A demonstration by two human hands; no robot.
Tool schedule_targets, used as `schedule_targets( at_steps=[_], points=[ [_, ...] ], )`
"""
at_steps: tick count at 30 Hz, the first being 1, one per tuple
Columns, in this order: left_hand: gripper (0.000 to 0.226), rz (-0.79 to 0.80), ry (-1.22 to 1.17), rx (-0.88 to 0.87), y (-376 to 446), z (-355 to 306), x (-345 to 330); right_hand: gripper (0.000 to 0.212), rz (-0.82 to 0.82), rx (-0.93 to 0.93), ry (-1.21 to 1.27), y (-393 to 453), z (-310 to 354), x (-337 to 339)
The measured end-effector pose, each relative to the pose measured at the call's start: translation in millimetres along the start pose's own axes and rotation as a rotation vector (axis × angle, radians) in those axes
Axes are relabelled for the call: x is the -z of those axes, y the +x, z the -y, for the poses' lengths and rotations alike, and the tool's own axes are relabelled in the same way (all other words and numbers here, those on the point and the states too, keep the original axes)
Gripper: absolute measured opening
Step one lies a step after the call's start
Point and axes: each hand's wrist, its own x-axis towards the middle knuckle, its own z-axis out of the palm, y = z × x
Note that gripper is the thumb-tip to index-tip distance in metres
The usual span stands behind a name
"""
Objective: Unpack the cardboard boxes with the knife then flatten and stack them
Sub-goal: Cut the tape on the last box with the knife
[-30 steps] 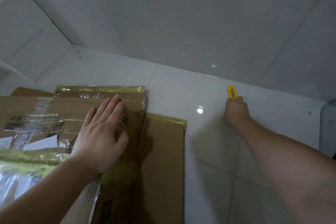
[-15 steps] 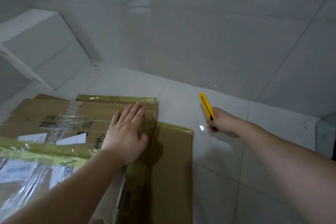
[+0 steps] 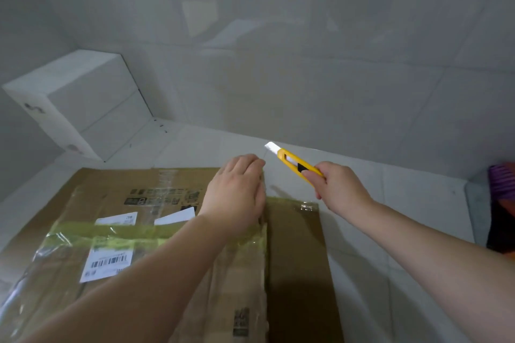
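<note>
Knife [image 3: 296, 164] in right hand [image 3: 338, 188], above cardboard [image 3: 156, 220]

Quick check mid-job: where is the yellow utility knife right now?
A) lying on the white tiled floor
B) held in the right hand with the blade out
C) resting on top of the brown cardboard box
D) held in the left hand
B: the right hand grips the yellow utility knife in the air, its white blade extended, while the left hand rests on the brown cardboard box.

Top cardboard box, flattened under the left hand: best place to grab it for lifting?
Probably the right edge of the top cardboard box, coming from the right. It overhangs the lower cardboard sheet, so fingers could slip under there. The left hand already lies at that edge; the right hand holds the knife.
</note>
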Motion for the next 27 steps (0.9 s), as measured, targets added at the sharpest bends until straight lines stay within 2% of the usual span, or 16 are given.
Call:
schedule_targets(
  at_steps=[3,5,8,11,15,19,21,27],
  points=[
    [0.035,0.198,-0.011,-0.096,-28,8,-10,0.045,-0.071,-0.109,-0.065,-16,13,-6],
    [0.036,0.271,-0.062,-0.140,-46,12,-13,0.049,-0.097,-0.174,-0.068,-31,20,-9],
    [0.033,0.286,-0.069,-0.234,-65,13,-14,0.054,-0.106,-0.246,-0.054,-52,19,-17],
    [0.035,0.322,-0.082,-0.308,-72,11,-12,0.045,-0.047,-0.258,0.172,-59,13,-32],
    [0.065,0.497,0.051,-0.473,-78,19,-3,0.021,0.092,-0.246,0.566,-45,9,-56],
    [0.104,0.682,0.112,-0.465,-104,15,12,0.022,0.142,-0.362,0.677,-51,3,-70],
    [0.114,0.751,0.153,-0.466,-115,9,13,0.022,0.156,-0.398,0.708,-52,3,-69],
    [0.106,0.618,0.264,-0.405,-110,2,8,0.019,0.197,-0.339,0.692,-53,-1,-65]
  ],
)
